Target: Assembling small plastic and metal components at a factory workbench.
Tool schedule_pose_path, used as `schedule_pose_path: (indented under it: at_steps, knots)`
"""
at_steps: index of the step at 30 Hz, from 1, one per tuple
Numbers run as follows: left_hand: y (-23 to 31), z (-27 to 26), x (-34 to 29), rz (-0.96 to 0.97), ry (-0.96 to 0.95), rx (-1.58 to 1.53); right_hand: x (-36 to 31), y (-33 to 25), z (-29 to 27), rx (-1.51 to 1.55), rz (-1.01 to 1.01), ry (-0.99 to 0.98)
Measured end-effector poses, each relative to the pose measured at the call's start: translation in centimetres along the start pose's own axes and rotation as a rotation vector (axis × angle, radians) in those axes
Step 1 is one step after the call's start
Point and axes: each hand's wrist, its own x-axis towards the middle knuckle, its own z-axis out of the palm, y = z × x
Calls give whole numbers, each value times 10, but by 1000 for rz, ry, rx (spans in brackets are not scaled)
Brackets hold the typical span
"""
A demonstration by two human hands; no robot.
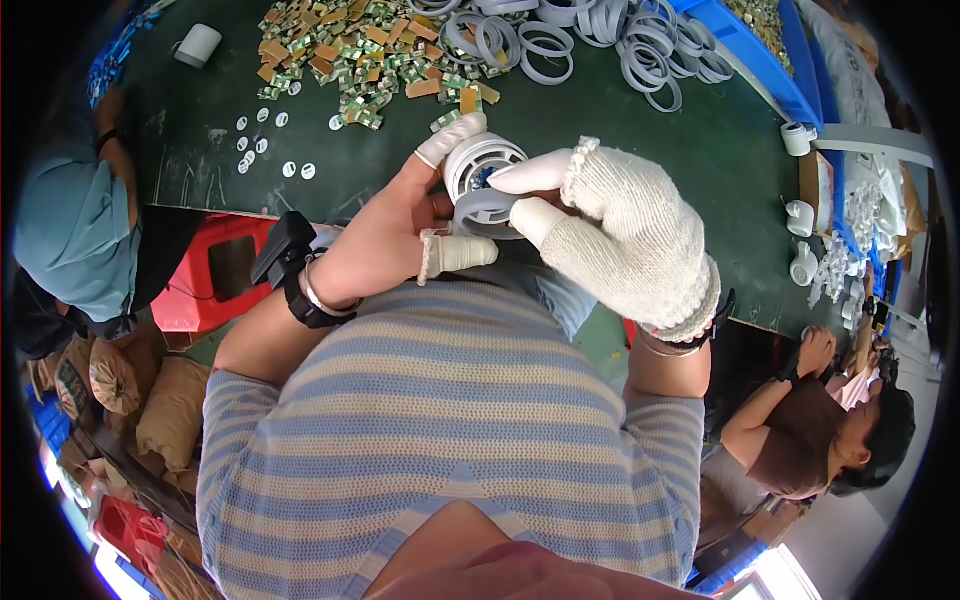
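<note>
My left hand (385,232) holds a white round plastic housing (462,165) with a slotted, grille-like end and something blue inside it. White finger covers sit on its thumb and one finger. In my right hand (635,235), which wears a white knitted glove with covered fingertips, a light grey ring (474,222) is pinched at the near side of the housing's end. The ring looks tilted against the housing; whether it is seated cannot be made out. The fingers of my left hand behind the housing are partly hidden.
Small green and orange circuit boards (345,50) are heaped at the back, beside loose grey rings (645,70). Small white discs (262,146) and a white cylindrical part (198,45) lie left. Blue bins (750,65) and white parts (800,218) stand right. People sit at both sides.
</note>
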Motion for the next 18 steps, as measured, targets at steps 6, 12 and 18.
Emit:
schedule_pose_path:
  at_steps: [6, 12, 18]
  knots:
    - [-3, 4, -3, 21, 47, -17, 4, 4, 10, -176, -141, 141]
    - [-14, 14, 5, 125, -59, 25, -13, 27, 46, -103, 99, 187]
    - [-19, 13, 9, 37, -151, 179, -16, 34, 50, -129, 31, 240]
